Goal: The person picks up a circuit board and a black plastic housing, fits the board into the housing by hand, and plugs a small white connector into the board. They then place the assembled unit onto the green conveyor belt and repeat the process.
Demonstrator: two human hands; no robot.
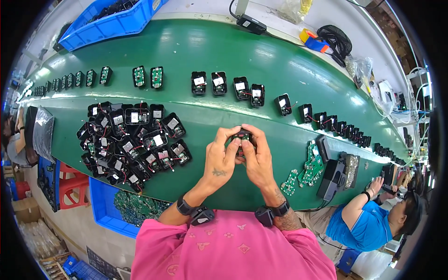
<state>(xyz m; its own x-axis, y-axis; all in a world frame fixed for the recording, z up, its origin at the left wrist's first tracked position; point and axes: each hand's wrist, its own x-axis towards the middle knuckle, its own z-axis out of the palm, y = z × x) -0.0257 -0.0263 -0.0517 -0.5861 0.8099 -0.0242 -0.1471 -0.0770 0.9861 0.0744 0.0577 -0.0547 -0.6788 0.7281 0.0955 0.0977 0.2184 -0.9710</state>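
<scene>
Between my two hands is a small black plastic housing with a green circuit board (242, 136) in it, held over the green table. My left hand (219, 154) grips it from the left, thumb pressed on the board. Gripping from the other side, my right hand (259, 158) also has its thumb down on the board. The fingers hide much of the housing. Left of my hands lies a heap of black housings (136, 117) with boards, silvery blocks and red wires. Bare green circuit boards (311, 165) lie to the right, beside a black device (331, 179).
Beyond a raised strip, a row of black housings (199, 82) runs across the green table (177, 51). A blue bin (100, 35) stands at the far left; another blue bin (100, 205) with circuit boards sits below the near edge. A co-worker (364, 221) works at the right.
</scene>
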